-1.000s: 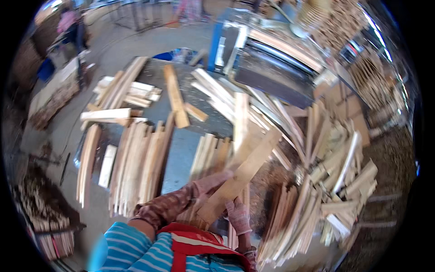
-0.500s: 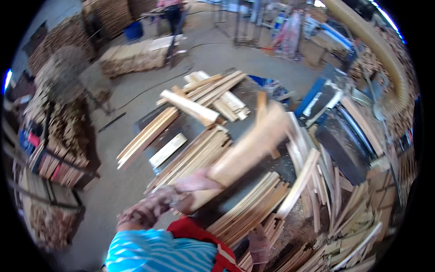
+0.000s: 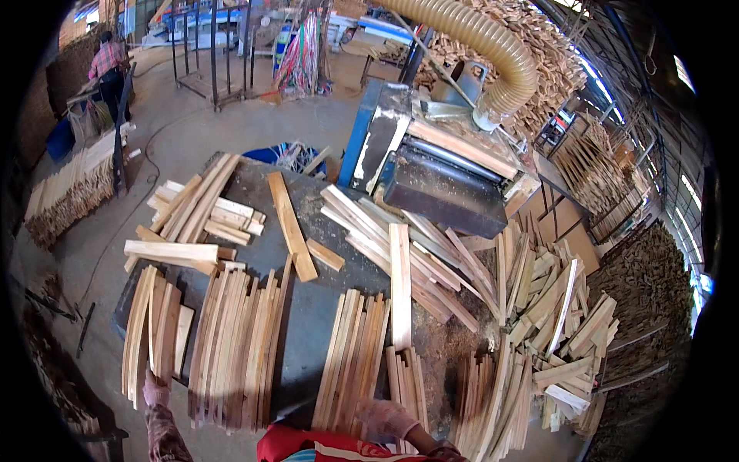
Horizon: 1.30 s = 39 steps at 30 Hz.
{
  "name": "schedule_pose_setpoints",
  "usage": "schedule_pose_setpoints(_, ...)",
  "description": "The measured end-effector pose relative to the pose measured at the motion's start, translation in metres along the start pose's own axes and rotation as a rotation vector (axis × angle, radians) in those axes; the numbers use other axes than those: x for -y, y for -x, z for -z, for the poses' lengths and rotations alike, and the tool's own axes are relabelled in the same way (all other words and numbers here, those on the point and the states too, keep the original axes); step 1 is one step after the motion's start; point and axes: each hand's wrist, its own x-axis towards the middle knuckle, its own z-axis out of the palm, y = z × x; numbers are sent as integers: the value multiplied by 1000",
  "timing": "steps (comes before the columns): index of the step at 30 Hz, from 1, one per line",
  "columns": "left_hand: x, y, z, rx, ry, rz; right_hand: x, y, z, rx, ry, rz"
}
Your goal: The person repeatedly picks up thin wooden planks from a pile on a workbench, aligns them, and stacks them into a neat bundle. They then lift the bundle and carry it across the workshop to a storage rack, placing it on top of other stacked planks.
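My left hand (image 3: 156, 390), in a pale glove and patterned sleeve, is at the near end of the left bundle of wooden strips (image 3: 138, 331). Its fingers close on the end of a thin wooden strip (image 3: 152, 327) standing on edge there. My right hand (image 3: 389, 418), also gloved, is low in front of my body, over the near ends of another row of strips (image 3: 350, 354). Its fingers reach leftward, loosely apart and slightly blurred, with nothing seen in them. Between the hands a wider row of strips (image 3: 235, 346) lies on the dark table (image 3: 308, 308).
A machine (image 3: 446, 185) with a ribbed hose (image 3: 493, 46) stands beyond the table. Crossed boards (image 3: 173, 252) lie at the far left, a lone plank (image 3: 292, 227) near the middle, and a heap of offcuts (image 3: 562, 308) at right. Another person (image 3: 110, 69) stands far left.
My view has swung right. My left hand, which carried a wide board across the table, is now down at the left bundle. My right hand remains low near my body.
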Motion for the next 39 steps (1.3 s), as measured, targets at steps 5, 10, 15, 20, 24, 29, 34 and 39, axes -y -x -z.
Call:
schedule_pose_setpoints(5, 22, -34, 12, -3, -4, 70, -25, 2, -8, 84, 42, 22)
schedule_pose_setpoints(10, 11, -49, 23, -184, -202, 265, 2, 0, 45, -122, -241, -348)
schedule_pose_setpoints(15, -34, -62, 19, -81, -395, 204, -139, -39, 14, -433, 128, -207)
schedule_pose_setpoints(20, -55, -66, 15, -159, -276, 37, -109, -109, 120, -491, -151, -729)
schedule_pose_setpoints(24, -237, -9, 26, 77, 475, -31, -153, -129, 120, -429, -63, -670)
schedule_pose_setpoints(29, -383, 25, -12, 249, 653, -370, -259, -166, 87, -842, -222, -262)
schedule_pose_setpoints(34, -428, 106, -94, 656, 784, -598, -216, -151, 161, -955, -498, -309)
schedule_pose_setpoints(39, -531, 174, -118, 1079, 1071, -132, -102, -110, 165, -637, -802, -307)
